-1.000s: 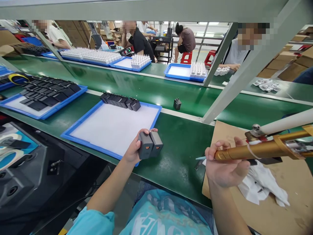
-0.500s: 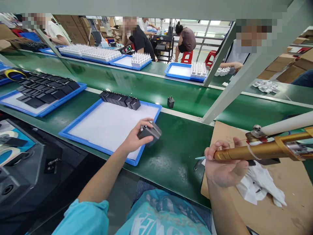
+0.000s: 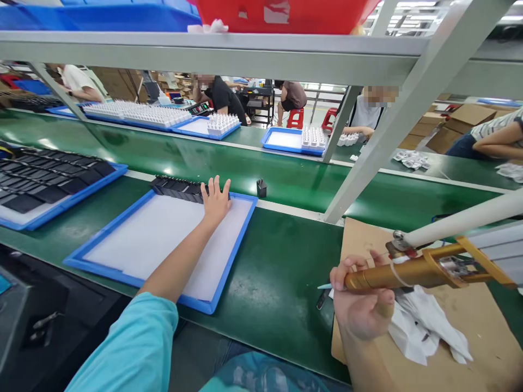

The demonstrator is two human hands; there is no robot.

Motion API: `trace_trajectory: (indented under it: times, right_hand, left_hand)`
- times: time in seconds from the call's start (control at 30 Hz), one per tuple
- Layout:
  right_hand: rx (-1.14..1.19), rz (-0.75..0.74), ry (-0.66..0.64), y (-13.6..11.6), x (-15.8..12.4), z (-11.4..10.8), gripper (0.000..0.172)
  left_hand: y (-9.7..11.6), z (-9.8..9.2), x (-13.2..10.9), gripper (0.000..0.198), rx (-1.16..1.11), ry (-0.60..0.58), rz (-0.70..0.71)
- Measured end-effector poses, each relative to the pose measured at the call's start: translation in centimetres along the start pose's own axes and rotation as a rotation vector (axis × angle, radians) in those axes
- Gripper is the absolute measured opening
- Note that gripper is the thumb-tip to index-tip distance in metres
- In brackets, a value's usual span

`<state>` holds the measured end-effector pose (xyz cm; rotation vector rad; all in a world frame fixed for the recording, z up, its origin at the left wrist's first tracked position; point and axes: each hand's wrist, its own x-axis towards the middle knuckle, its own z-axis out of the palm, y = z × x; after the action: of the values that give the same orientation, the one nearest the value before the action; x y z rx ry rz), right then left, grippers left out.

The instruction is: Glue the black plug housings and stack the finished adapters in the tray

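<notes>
My left hand [image 3: 215,199] reaches across the white-lined blue tray [image 3: 122,272] to its far edge, fingers spread, resting at the right end of a row of black chargers [image 3: 175,188]. Nothing shows in that hand. My right hand [image 3: 359,302] is closed around the tip end of a gold pen-shaped tool [image 3: 408,272] held level over a sheet of cardboard [image 3: 449,348]. A white cable or tube [image 3: 466,218] runs off from the tool to the right.
One lone black charger [image 3: 261,188] stands on the green conveyor belt [image 3: 286,174]. Another blue tray of black parts [image 3: 49,182] lies at the left. A white cloth [image 3: 425,326] lies on the cardboard. A slanted grey frame post [image 3: 368,158] crosses ahead; other workers sit beyond trays of white parts [image 3: 139,113].
My left hand has moved forward with the two black chargers to the tray's far row, and now lies open with fingers spread. The view has tilted up. My right hand keeps holding the gold tool.
</notes>
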<state>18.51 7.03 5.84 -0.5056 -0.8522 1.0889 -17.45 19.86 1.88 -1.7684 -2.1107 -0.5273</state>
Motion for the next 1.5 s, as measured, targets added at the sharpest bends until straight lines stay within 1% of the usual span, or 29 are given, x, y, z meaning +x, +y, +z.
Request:
trace_trajectory:
  times: [0.07,0.1,0.2,0.27,0.3,0.37,0.43,0.47,0.5,0.57,0.63,0.7,0.77,0.8,0.83,0.9,0.93,1.0,1.07,1.13,1.3,1.37,1.4,1.43,1.5]
  right_hand:
    - [0.004,0.007,0.005,0.0,0.0,0.0,0.053]
    - [0.005,0.011,0.006,0.0,-0.1,0.0,0.053]
    - [-0.009,0.009,0.013,0.0,-0.1,0.1,0.052]
    - [-0.025,-0.002,0.023,0.1,-0.1,0.1,0.052]
    - [-0.030,-0.008,0.025,0.1,-0.1,0.2,0.051]
    - [-0.031,-0.013,0.019,0.0,0.0,0.3,0.051]
    - [-0.028,-0.009,0.015,0.0,0.0,0.4,0.050]
    - [-0.027,-0.006,0.011,-0.1,0.0,0.5,0.050]
    - [-0.026,-0.002,0.008,-0.1,0.0,0.5,0.050]
    - [-0.019,0.005,0.001,-0.2,0.0,0.6,0.050]
    - [-0.007,0.011,-0.005,-0.3,-0.1,0.6,0.049]
    - [0.004,0.013,-0.010,-0.3,-0.2,0.6,0.049]
    - [0.005,0.011,-0.020,-0.3,-0.3,0.6,0.049]
    - [0.002,0.009,-0.025,-0.2,-0.3,0.6,0.048]
    - [-0.003,0.006,-0.028,-0.2,-0.3,0.6,0.048]
    - [-0.020,0.004,-0.027,-0.2,-0.3,0.6,0.050]
    - [-0.029,0.005,-0.025,-0.1,-0.3,0.6,0.050]
    - [-0.042,0.004,-0.022,-0.1,-0.3,0.6,0.050]
    - [-0.042,-0.008,-0.028,-0.2,-0.2,0.7,0.049]
    - [-0.040,-0.020,-0.029,-0.2,-0.1,0.8,0.048]
    - [-0.046,-0.012,-0.026,-0.2,-0.1,1.2,0.048]
    - [-0.036,-0.004,-0.025,-0.2,-0.3,1.4,0.047]
    - [-0.029,0.003,-0.026,-0.2,-0.4,1.6,0.047]
    - [-0.018,0.013,-0.030,-0.2,-0.5,1.8,0.046]
    - [0.013,0.037,-0.051,-0.3,-0.8,2.3,0.045]
  left_hand:
    - [1.0,0.3,1.4,0.072,0.001,-0.012,-0.009]
    - [1.7,0.6,2.4,0.076,-0.045,-0.048,-0.024]
    - [4.3,1.7,5.9,0.094,-0.242,-0.216,-0.088]
    - [5.8,2.4,8.0,0.098,-0.321,-0.315,-0.114]
    - [6.4,2.5,8.8,0.094,-0.340,-0.347,-0.125]
    - [7.2,2.4,9.8,0.079,-0.370,-0.379,-0.139]
    - [7.8,1.4,9.8,0.065,-0.412,-0.393,-0.112]
    - [8.1,0.6,9.3,0.061,-0.439,-0.399,-0.075]
    - [8.4,-0.5,8.5,0.059,-0.469,-0.409,-0.028]
    - [8.9,-3.0,5.8,0.060,-0.534,-0.442,0.088]
    - [9.4,-5.9,1.8,0.064,-0.598,-0.492,0.211]
    - [9.8,-8.5,-2.7,0.065,-0.712,-0.544,0.376]
    - [9.9,-10.3,-7.0,0.062,-0.797,-0.652,0.481]
    - [9.9,-10.8,-8.9,0.061,-0.821,-0.716,0.510]
    - [9.9,-11.1,-10.6,0.061,-0.842,-0.777,0.530]
    - [9.8,-10.9,-13.2,0.062,-0.881,-0.874,0.545]
    - [9.7,-10.7,-14.2,0.065,-0.904,-0.902,0.537]
    - [9.6,-10.2,-15.8,0.069,-0.971,-0.909,0.484]
    - [9.7,-9.9,-17.1,0.068,-1.080,-0.866,0.368]
    - [9.8,-9.6,-18.2,0.064,-1.199,-0.799,0.220]
    - [10.5,-8.0,-20.5,0.047,-1.400,-0.661,-0.150]
    - [10.7,-7.5,-21.1,0.037,-1.424,-0.589,-0.258]
    - [10.9,-7.3,-21.4,0.033,-1.397,-0.549,-0.275]
    - [10.9,-7.3,-21.6,0.031,-1.345,-0.514,-0.255]
    - [11.1,-7.4,-22.2,0.032,-1.192,-0.463,-0.125]
